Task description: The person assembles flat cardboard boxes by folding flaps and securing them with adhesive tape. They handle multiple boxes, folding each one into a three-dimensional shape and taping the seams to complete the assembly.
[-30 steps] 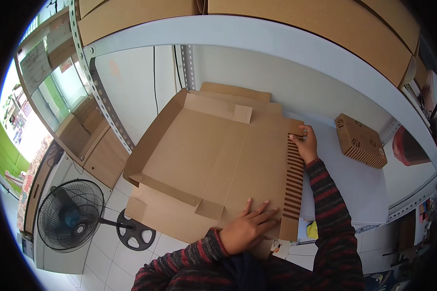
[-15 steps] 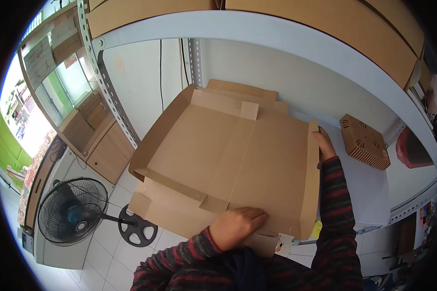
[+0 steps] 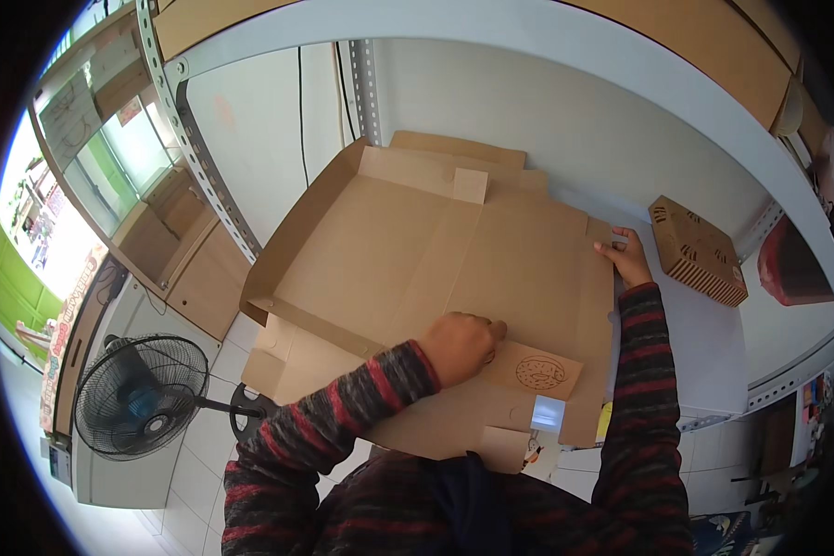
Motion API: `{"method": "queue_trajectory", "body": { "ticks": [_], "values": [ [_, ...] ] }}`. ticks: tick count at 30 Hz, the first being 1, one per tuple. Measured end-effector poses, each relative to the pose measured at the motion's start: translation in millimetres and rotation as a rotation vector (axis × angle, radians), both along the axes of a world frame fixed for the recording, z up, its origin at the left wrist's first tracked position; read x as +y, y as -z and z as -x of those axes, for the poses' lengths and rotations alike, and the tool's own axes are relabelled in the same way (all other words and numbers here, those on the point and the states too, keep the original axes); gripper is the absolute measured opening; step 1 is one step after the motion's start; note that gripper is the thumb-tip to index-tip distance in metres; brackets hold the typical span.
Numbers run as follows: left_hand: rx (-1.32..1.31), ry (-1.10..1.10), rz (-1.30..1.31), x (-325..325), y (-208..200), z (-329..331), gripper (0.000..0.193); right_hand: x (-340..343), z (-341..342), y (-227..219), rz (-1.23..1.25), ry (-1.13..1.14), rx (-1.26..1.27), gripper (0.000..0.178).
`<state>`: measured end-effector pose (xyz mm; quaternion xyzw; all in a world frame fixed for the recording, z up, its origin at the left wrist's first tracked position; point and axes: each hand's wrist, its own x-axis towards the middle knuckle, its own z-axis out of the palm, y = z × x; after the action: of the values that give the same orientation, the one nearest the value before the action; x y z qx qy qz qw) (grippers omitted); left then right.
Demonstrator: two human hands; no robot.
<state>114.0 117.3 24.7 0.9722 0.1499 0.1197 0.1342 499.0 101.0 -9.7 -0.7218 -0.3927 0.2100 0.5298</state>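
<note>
A large brown cardboard box point(image 3: 380, 246), partly unfolded, lies on the shelf before me. Its left wall stands up, while the right side panel lies nearly flat. My left hand point(image 3: 461, 347) is closed at the near side, on a flap point(image 3: 535, 369) folded inward with a dark round drawing on it. Its fingertips are partly hidden. At the right edge my right hand point(image 3: 628, 258) has thumb and fingers apart, the thumb touching the cardboard's edge.
A smaller brown box with slots point(image 3: 698, 250) sits on the white shelf point(image 3: 681, 343) at right. A white metal beam point(image 3: 491, 23) crosses overhead, with cardboard boxes above it. A black standing fan point(image 3: 144, 397) and wooden cabinet point(image 3: 195, 255) are at left.
The near flap has been folded inward, with my left hand moving up and away from me. The right wall has gone from upright to nearly flat, and my right hand has loosened its grip.
</note>
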Motion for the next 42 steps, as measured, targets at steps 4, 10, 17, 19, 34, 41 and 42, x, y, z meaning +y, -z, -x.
{"method": "queue_trajectory", "body": {
  "ticks": [4, 10, 17, 19, 34, 41, 42],
  "values": [
    [-0.232, 0.022, -0.354, -38.7, -13.0, -3.6, 0.039, 0.8, -6.6, 7.9, -0.072, 0.046, 0.064, 0.054],
    [-0.281, 0.264, -0.373, -102.4, -16.8, -29.9, 0.039, 4.6, -11.3, 16.4, -0.093, -0.043, 0.011, 0.038],
    [-0.126, 0.282, -0.123, -98.4, 0.3, -60.9, 0.024, 1.3, 14.9, 4.9, -0.156, 0.044, 0.139, 0.032],
    [-0.161, 0.268, -0.06, -85.1, -3.6, -66.4, 0.023, 0.6, 18.8, -4.1, -0.202, 0.026, 0.244, 0.029],
    [-0.039, -0.059, 0.237, -35.0, -54.5, 108.5, 0.064, -7.8, 17.1, -19.3, -0.274, -0.38, 0.097, 0.013],
    [-0.048, -0.361, 0.194, -2.9, -25.9, 151.9, 0.036, -0.3, -1.4, -1.1, -0.135, -0.207, 0.304, 0.028],
    [-0.178, -0.368, 0.083, 1.2, -25.4, 144.9, 0.015, -2.7, -1.3, -2.0, -0.129, -0.204, 0.318, 0.031]
  ]
}}
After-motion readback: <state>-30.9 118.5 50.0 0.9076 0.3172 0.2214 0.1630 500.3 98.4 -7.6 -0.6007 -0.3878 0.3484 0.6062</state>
